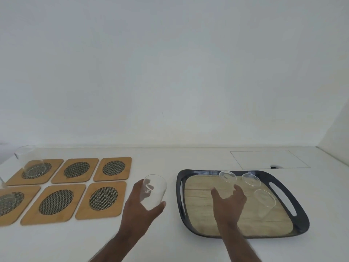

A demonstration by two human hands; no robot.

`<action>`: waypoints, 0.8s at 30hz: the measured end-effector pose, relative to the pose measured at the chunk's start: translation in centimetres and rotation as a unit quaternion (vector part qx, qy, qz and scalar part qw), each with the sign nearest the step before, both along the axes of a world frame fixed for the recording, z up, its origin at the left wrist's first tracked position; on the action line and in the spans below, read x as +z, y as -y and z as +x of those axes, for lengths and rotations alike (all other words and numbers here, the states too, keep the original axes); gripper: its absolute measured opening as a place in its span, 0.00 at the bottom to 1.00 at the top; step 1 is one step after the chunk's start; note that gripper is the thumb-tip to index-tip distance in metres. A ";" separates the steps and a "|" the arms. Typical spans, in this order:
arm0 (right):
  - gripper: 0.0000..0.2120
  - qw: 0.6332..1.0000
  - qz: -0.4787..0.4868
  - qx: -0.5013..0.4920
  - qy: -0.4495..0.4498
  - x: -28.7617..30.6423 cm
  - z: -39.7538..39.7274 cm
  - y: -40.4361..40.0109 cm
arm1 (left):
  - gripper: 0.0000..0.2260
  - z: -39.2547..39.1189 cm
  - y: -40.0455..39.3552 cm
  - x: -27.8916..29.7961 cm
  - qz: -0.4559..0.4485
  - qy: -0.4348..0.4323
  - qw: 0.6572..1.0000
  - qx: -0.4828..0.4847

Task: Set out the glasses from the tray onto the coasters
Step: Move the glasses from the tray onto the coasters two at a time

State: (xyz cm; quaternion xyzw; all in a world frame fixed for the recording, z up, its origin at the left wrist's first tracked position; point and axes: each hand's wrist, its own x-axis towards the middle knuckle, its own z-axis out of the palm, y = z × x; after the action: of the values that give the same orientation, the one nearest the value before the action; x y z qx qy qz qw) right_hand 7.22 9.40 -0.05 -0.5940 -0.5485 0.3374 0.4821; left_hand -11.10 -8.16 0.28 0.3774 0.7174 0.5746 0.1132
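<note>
My left hand (138,207) grips a clear glass (154,191) above the white table, between the coasters and the tray. My right hand (229,201) hovers open over the dark tray (179,188), fingers spread just below a clear glass (227,176). Two more glasses (251,179) (264,200) stand on the tray's right side. Several wooden coasters with dark mesh ovals lie at the left; the nearest bare one (103,199) is left of my left hand. One glass (28,160) stands on the far-left back coaster, another (5,200) on the front-left coaster at the frame's edge.
A white wall rises behind the table. A thin rectangular outline with a small dark notch (270,159) marks the tabletop behind the tray. The table's right edge runs past the tray's handle slot (282,198).
</note>
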 end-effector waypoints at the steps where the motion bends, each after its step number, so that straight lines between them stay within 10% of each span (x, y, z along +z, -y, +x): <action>1: 0.39 1.000 -0.015 -0.008 0.001 -0.5 -0.1 -0.3 | 0.32 0.0 0.2 -0.1 0.005 0.006 1.000 0.003; 18: 0.40 0.995 -0.060 0.025 0.070 -4.3 -1.4 -6.3 | 0.36 -1.6 3.3 -1.0 0.006 0.020 0.998 0.056; 24: 0.35 0.994 0.002 0.077 -0.078 -1.3 -5.8 -3.3 | 0.37 -3.7 5.8 -2.7 -0.031 0.022 0.993 0.108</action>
State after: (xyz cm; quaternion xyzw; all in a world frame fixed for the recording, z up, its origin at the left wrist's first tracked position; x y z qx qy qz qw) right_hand 1.44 12.71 -1.35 -0.5209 -0.5540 0.4179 0.4972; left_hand -14.85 -13.97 -2.40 0.2812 0.7686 0.5693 0.0780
